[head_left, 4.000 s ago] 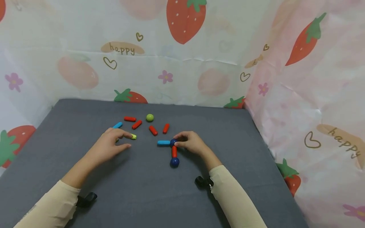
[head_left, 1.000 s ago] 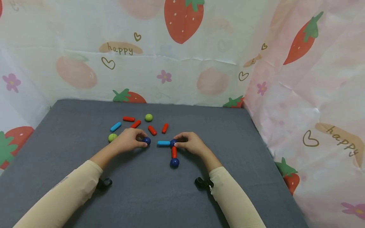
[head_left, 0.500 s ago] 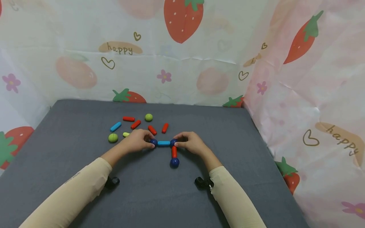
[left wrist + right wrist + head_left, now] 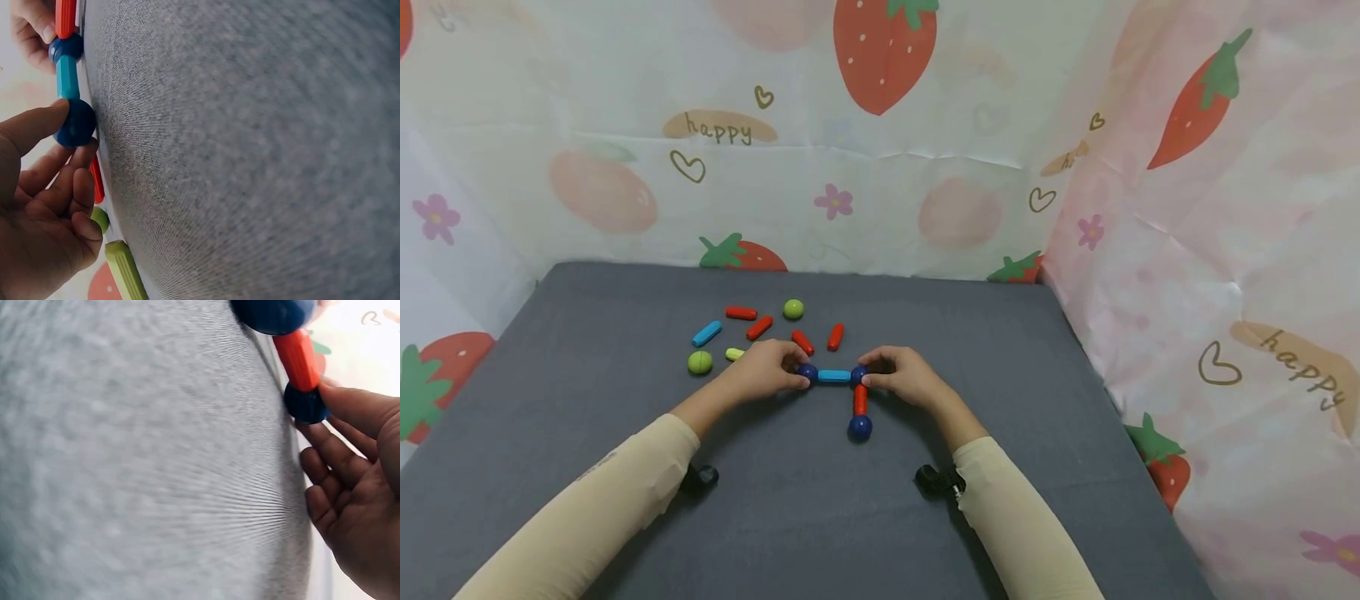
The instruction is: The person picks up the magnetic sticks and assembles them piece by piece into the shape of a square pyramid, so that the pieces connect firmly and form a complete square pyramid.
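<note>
My left hand (image 4: 767, 369) pinches a dark blue ball (image 4: 77, 124) between thumb and fingers. That ball touches the left end of a light blue rod (image 4: 834, 377). At the rod's other end, my right hand (image 4: 904, 376) pinches a second dark blue ball (image 4: 306, 403). From this corner ball a red rod (image 4: 861, 400) runs toward the near side, ending in a third dark blue ball (image 4: 860, 428). All these pieces lie joined in an L shape on the grey cloth.
Loose red rods (image 4: 742, 313), a light blue rod (image 4: 707, 333), a yellow-green rod (image 4: 126, 270) and green balls (image 4: 700, 362) lie beyond and left of my hands. A strawberry-print curtain (image 4: 865, 158) stands behind the grey table (image 4: 820, 517).
My left hand moved from over the loose pieces at the left, came right with a dark blue ball, and set it against the light blue rod's free end. My right hand stayed put.
</note>
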A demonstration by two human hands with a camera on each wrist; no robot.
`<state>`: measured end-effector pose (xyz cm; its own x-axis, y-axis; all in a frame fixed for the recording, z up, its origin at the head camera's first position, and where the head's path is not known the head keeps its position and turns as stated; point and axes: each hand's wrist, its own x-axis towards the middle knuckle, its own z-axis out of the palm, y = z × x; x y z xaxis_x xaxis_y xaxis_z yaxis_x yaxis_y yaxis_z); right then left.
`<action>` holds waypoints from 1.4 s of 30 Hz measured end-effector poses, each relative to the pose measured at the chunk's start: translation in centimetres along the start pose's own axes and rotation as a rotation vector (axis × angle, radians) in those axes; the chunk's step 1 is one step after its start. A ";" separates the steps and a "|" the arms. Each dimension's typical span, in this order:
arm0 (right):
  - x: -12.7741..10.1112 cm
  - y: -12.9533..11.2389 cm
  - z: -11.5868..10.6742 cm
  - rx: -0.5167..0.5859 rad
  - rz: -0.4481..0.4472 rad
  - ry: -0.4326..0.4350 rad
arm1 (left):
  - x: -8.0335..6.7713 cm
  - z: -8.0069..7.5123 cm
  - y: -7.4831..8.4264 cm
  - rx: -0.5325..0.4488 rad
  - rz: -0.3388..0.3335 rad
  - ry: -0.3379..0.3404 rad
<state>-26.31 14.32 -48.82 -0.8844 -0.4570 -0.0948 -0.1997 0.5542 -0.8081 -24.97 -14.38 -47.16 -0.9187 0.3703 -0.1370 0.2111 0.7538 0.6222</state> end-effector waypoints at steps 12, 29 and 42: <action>-0.8 0.0 -0.4 -0.044 -0.004 -0.046 | 0.8 0.4 -0.1 0.020 0.041 0.016; -2.2 -0.7 0.6 -0.023 -0.017 -0.086 | 1.2 0.7 0.3 0.029 0.017 0.036; -3.5 -2.0 1.7 -0.007 -0.013 -0.159 | 2.1 0.9 1.1 0.043 0.042 -0.003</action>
<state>-22.10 13.57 -47.86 -0.8040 -0.5682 -0.1751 -0.2146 0.5520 -0.8057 -26.35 -12.24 -47.47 -0.9079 0.4034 -0.1137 0.2636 0.7605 0.5934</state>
